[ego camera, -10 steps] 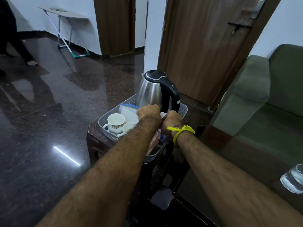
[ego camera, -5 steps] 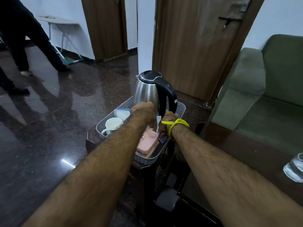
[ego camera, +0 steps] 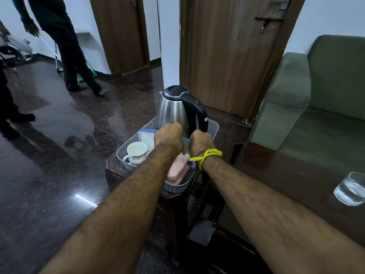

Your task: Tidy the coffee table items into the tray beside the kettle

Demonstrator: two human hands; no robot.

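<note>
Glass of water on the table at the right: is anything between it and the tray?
Yes. The right forearm crosses the line from the glass to the tray. Both hands sit over the tray's middle, with the kettle, cup and pink box filling the rest.

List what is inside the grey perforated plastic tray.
Steel electric kettle, white patterned cup, clear zip bag with blue edge, pink box. The left hand and right hand cover the tray's middle, hiding whatever they grip.
</note>
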